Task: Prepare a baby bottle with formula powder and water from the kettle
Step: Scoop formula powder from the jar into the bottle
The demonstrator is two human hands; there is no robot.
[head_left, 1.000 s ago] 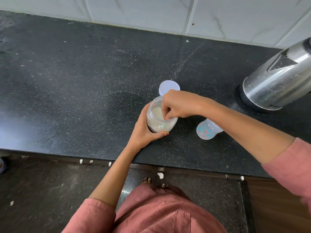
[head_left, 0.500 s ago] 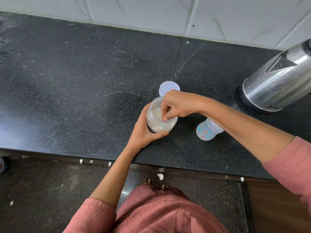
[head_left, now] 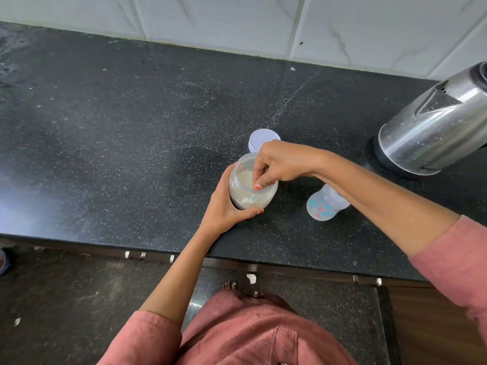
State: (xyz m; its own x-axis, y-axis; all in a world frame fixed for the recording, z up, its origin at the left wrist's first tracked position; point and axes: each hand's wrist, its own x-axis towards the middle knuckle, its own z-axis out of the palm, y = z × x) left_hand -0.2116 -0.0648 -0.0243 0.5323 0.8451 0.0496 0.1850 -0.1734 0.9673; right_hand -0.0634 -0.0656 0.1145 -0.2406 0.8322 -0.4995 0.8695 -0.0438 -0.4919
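A clear jar of pale formula powder (head_left: pixel 243 192) stands open near the counter's front edge, and my left hand (head_left: pixel 224 209) grips its side. My right hand (head_left: pixel 279 164) reaches over the jar with its fingertips curled down into the mouth. They pinch the handle of a pale green scoop (head_left: pixel 251 198), which shows dimly through the jar wall. The baby bottle (head_left: pixel 325 205), clear with blue and orange prints, stands to the right, partly hidden under my right forearm. A steel kettle (head_left: pixel 432 130) sits on its base at the far right.
The jar's white lid (head_left: pixel 261 139) lies just behind the jar. The black speckled counter (head_left: pixel 118 143) stretches bare to the left, and a tiled wall (head_left: pixel 237 25) closes the back. Below the front edge (head_left: pixel 290 262) are the floor and my bare feet.
My right fingertips have shifted slightly inside the jar mouth. My left hand, the jar, the bottle and the kettle stay where they were.
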